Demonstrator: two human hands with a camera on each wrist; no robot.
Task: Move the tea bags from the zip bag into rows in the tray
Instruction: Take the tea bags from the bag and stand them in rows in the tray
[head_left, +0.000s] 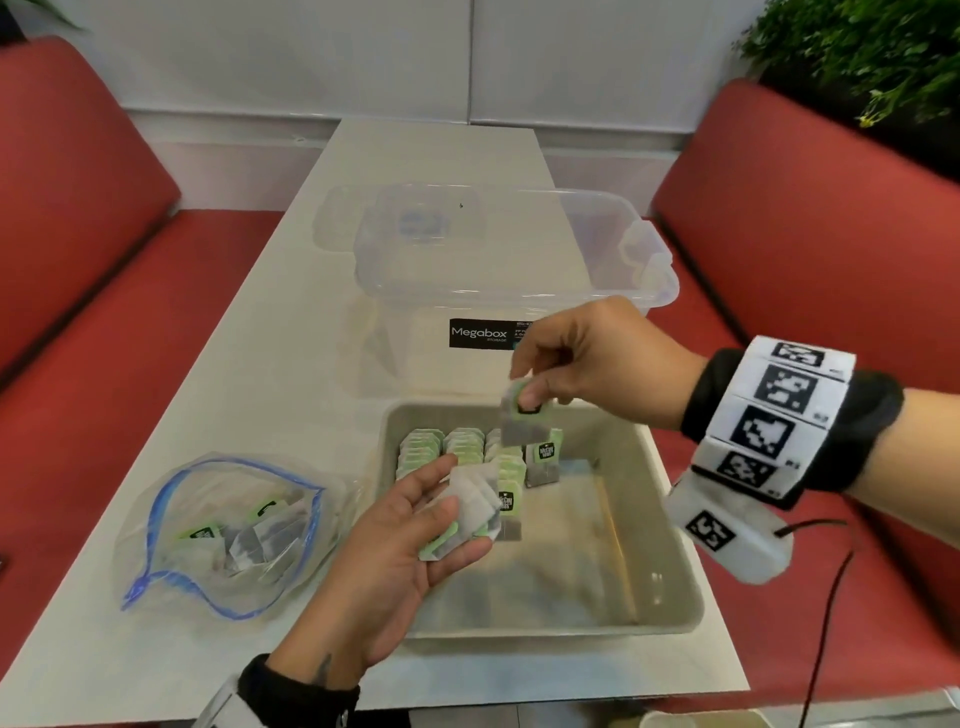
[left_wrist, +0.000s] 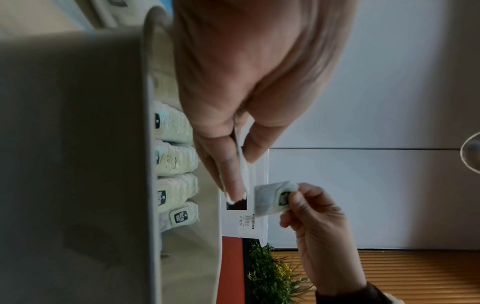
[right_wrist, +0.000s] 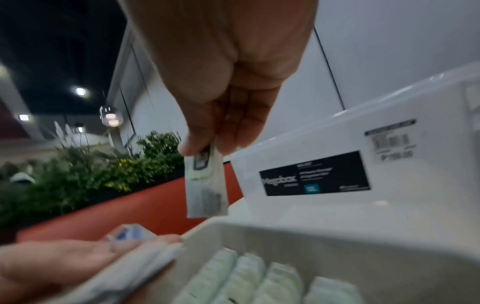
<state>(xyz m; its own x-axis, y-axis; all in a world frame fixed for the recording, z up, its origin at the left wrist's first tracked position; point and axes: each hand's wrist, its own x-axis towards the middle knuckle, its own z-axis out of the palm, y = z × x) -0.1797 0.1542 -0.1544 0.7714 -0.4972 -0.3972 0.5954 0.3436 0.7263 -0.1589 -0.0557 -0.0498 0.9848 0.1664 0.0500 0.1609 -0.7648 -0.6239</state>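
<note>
- My right hand (head_left: 582, 358) pinches a single tea bag (head_left: 522, 421) by its green tag end, thumb against fingertips, and the bag hangs free above the tray's (head_left: 670, 587) far end.
- My left hand (head_left: 410, 530) lies palm up over the tray's left rim, fingers loosely curled round a small fanned stack of tea bags (head_left: 470, 512).
- The filled rows (head_left: 449, 449) stand upright against the tray's far wall; the right wrist view shows four of them (right_wrist: 246, 279), the rightmost short and with bags leaning.
- More bags (head_left: 249, 530) remain in the zip bag (head_left: 218, 535), which lies open on the surface (head_left: 291, 338) just left of the tray.
- I judge each bag to be very light, soft and floppy, with thin paper that would crumple or tear under a hard squeeze; the tag end seems the stiffest place to hold.
- A dangling bag may swing, so I would lower it slowly and straight.
- The standing rows look easy to topple, and they have only each other and the far wall for support.
- The near and right part of the tray floor is bare, giving room to come in from the right.
- The clear storage box (head_left: 514, 260) stands just beyond the tray's far wall, so I have little room to reach past it.
- The tray's right rim is close to the surface's edge.
</note>
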